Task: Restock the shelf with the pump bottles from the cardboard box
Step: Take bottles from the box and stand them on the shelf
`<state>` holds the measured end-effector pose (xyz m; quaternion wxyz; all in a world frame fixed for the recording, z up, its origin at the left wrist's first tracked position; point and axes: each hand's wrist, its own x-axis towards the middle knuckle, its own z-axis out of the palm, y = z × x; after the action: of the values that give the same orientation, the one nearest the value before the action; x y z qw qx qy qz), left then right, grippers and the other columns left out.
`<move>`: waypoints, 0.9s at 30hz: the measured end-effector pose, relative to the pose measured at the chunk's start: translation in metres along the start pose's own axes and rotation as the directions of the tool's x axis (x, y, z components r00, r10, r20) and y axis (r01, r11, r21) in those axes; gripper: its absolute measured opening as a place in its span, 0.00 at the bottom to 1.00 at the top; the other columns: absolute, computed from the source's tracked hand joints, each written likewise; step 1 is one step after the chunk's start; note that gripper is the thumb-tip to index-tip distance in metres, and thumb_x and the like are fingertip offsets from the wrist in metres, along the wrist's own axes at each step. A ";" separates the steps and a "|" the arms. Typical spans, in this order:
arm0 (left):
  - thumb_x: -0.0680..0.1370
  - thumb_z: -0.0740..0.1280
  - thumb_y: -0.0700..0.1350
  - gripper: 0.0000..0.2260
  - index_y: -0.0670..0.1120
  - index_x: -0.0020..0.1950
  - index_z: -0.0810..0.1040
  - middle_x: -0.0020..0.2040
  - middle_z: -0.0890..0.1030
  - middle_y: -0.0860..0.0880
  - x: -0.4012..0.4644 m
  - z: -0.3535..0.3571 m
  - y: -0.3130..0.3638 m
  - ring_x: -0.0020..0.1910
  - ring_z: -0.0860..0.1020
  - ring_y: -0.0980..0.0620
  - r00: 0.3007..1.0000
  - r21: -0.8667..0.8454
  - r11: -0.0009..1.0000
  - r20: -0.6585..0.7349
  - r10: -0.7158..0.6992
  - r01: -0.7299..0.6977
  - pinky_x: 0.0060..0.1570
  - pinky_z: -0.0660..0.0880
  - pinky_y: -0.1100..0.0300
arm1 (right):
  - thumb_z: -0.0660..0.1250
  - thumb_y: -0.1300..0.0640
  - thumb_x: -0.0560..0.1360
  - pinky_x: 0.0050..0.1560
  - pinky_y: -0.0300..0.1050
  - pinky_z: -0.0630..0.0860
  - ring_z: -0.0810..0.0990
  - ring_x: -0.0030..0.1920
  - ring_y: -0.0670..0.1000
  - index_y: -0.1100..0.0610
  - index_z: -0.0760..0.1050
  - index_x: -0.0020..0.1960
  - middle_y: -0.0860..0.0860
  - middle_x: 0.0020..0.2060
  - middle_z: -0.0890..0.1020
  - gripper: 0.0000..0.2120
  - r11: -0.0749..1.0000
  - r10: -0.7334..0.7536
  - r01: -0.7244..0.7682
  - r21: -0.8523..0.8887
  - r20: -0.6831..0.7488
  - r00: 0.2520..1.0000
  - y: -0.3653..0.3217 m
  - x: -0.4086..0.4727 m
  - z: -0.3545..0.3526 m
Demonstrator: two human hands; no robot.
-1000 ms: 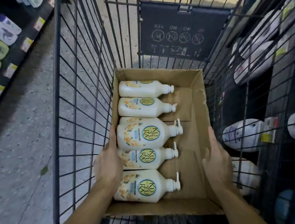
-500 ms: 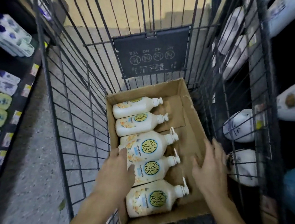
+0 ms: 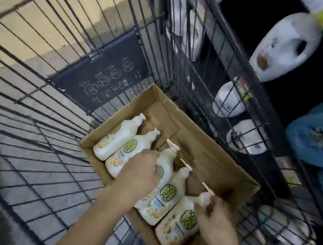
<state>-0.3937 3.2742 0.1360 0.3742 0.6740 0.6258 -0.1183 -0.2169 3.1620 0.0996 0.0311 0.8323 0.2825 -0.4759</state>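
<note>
Reaching down into a cardboard box (image 3: pixel 209 158) that sits on the floor of a black wire cart (image 3: pixel 35 128). Five cream pump bottles (image 3: pixel 168 197) lying flat inside, packed side by side along the box's left wall, right half of the box bare. Left hand (image 3: pixel 140 176) draped over the middle bottle (image 3: pixel 167 163), fingers curled around its body, apparently gripping though blur hides the fingertips. Right hand (image 3: pixel 216 215) closing on the neck of the nearest bottle (image 3: pixel 179 227), just under its pump head; whether fully clamped, cannot tell.

Each bottle's long axis running from lower left to upper right, base toward the left wall, neck and pump nozzle aimed at the box's bare side. The two farthest bottles seemingly without pump heads, just open necks.

Best taken by the body or the shoulder, not by the thin nozzle, which could likely snap or twist. Lifted straight up, clear of neighbours, then turned upright before going to the dark shelf (image 3: pixel 284 61) on the right, beyond the cart wall.
</note>
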 end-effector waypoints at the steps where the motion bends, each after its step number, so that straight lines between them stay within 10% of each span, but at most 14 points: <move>1: 0.79 0.61 0.48 0.17 0.44 0.66 0.71 0.64 0.73 0.45 0.003 0.004 0.007 0.63 0.72 0.46 0.997 0.012 0.997 0.017 0.070 -0.070 0.59 0.71 0.53 | 0.68 0.48 0.76 0.64 0.48 0.69 0.72 0.65 0.58 0.59 0.68 0.69 0.58 0.63 0.73 0.26 0.999 0.046 -0.046 -0.013 0.003 0.999 -0.001 -0.005 0.005; 6: 0.77 0.64 0.52 0.20 0.45 0.66 0.70 0.65 0.70 0.46 0.020 0.023 0.017 0.65 0.68 0.46 0.956 0.175 0.944 -0.039 0.291 -0.280 0.60 0.71 0.51 | 0.65 0.46 0.77 0.61 0.45 0.70 0.75 0.62 0.56 0.61 0.65 0.66 0.56 0.60 0.74 0.25 0.977 0.186 -0.193 -0.096 -0.070 0.980 -0.012 -0.009 0.030; 10: 0.72 0.71 0.55 0.37 0.43 0.74 0.59 0.70 0.66 0.45 0.045 0.031 -0.023 0.69 0.65 0.46 0.994 0.109 0.990 0.081 0.078 -0.086 0.63 0.69 0.53 | 0.65 0.47 0.77 0.62 0.47 0.74 0.76 0.63 0.56 0.64 0.64 0.70 0.57 0.62 0.76 0.29 0.959 0.281 -0.282 -0.028 -0.028 0.959 -0.011 0.006 0.056; 16: 0.70 0.75 0.52 0.23 0.55 0.60 0.69 0.49 0.76 0.63 0.051 0.041 -0.054 0.46 0.74 0.67 0.929 -0.323 0.931 0.369 -0.041 0.170 0.38 0.70 0.73 | 0.68 0.46 0.75 0.58 0.46 0.74 0.71 0.65 0.59 0.65 0.62 0.71 0.61 0.65 0.67 0.34 0.928 0.362 -0.366 -0.066 -0.073 0.929 -0.012 0.015 0.072; 27: 0.65 0.79 0.51 0.39 0.60 0.69 0.60 0.55 0.80 0.57 0.059 0.036 -0.067 0.54 0.78 0.59 0.881 -0.312 0.940 0.472 0.026 0.139 0.54 0.77 0.58 | 0.71 0.47 0.74 0.63 0.49 0.72 0.73 0.67 0.57 0.60 0.59 0.72 0.57 0.67 0.72 0.35 0.905 0.317 -0.318 0.283 0.050 0.947 -0.002 0.020 0.064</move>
<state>-0.4339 3.2911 0.0496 0.6203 0.5325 0.5469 -0.1804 -0.2602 3.1516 0.0491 -0.0126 0.8622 0.0711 -0.5014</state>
